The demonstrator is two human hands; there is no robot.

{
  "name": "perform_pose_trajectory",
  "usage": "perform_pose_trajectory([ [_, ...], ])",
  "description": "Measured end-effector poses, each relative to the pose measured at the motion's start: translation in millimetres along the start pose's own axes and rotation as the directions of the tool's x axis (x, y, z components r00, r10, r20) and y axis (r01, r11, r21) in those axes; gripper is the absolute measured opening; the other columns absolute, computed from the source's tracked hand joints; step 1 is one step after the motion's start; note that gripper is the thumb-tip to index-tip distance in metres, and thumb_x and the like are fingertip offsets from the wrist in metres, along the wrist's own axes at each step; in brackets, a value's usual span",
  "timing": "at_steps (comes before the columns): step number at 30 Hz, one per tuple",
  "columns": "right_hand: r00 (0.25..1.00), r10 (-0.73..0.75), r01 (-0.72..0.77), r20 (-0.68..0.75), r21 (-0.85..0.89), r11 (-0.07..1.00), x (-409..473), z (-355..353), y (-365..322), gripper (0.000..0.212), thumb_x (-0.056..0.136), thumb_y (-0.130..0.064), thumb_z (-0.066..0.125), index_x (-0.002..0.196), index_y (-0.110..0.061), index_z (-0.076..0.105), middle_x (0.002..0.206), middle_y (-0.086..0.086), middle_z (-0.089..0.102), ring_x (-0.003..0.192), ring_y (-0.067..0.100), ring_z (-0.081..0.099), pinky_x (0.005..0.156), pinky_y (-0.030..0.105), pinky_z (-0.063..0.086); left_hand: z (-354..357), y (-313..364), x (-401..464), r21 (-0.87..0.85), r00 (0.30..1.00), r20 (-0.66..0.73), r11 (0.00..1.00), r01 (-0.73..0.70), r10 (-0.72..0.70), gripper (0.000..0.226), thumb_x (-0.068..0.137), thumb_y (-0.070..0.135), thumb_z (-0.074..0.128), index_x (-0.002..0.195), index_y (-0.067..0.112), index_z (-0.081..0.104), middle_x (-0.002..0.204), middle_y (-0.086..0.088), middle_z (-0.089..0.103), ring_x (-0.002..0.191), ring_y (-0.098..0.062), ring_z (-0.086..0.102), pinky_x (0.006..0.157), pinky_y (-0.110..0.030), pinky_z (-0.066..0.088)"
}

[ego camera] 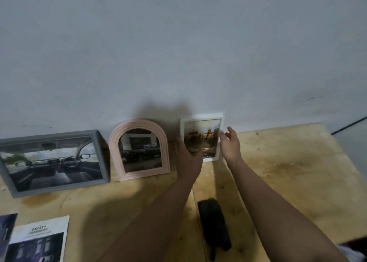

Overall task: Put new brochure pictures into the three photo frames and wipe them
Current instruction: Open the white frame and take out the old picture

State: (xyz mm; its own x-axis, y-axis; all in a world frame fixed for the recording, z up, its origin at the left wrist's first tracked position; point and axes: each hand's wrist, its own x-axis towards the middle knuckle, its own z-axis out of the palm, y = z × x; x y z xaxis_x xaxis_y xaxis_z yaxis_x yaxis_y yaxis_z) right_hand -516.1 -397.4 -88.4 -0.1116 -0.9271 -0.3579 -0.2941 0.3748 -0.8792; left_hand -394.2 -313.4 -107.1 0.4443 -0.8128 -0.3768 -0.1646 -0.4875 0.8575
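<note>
Both hands reach far over the bench (pixel 288 162) to the white frame (pixel 218 118), which stands upright against the wall (pixel 178 43) with its long axis vertical. Left hand (pixel 186 156) lies at the left edge of this frame, fingers rather straight and touching or covering its lower left part; I cannot tell if the thumb grips behind. Right hand (pixel 230 144) is just beside the right edge, fingers spread and relaxed, the tips touching the frame side or very near to it. So the frame sits between the two hands, equally near to both. To the left stand the pink arched frame (pixel 139 122) and then the grey frame (pixel 6 174), each with a car picture inside. On the near side, between the forearms, lies a dark cloth (pixel 212 220), and near left lie brochure pages (pixel 39 234). I judge that the cloth is nearer to the right arm for wiping
</note>
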Motion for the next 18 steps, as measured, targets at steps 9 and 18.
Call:
perform_pose_trajectory([
  [9, 0.991, 0.039, -0.042, 0.131, 0.02, 0.999, -15.2, -36.6, 11.9, 0.072, 0.082, -0.081, 0.057, 0.129, -0.027, 0.066, 0.118, -0.001, 0.072, 0.106, 0.017, 0.068, 0.092, 0.039, 0.055, -2.8, -3.8, -5.8, -0.078, 0.998, -0.027, 0.995, -0.062, 0.06, 0.033, 0.103, 0.021, 0.056, 0.136, 0.018, 0.056, 0.12, 0.002, 0.063, 0.112, -0.02, 0.062, 0.092, -0.036, 0.055],
  [18, 0.934, 0.159, -0.165, 0.32, -0.009, 0.986, -107.3, -10.9, 37.7, 0.065, 0.093, -0.076, 0.039, 0.112, -0.023, 0.071, 0.106, 0.001, 0.074, 0.096, 0.018, 0.069, 0.088, 0.041, 0.053, -67.9, -52.4, -110.9, 0.058, 0.968, -0.005, 0.966, -0.251, 0.252, 0.009, 0.103, 0.04, 0.055, 0.107, 0.033, 0.058, 0.099, 0.01, 0.065, 0.09, -0.006, 0.068, 0.073, -0.029, 0.062],
])
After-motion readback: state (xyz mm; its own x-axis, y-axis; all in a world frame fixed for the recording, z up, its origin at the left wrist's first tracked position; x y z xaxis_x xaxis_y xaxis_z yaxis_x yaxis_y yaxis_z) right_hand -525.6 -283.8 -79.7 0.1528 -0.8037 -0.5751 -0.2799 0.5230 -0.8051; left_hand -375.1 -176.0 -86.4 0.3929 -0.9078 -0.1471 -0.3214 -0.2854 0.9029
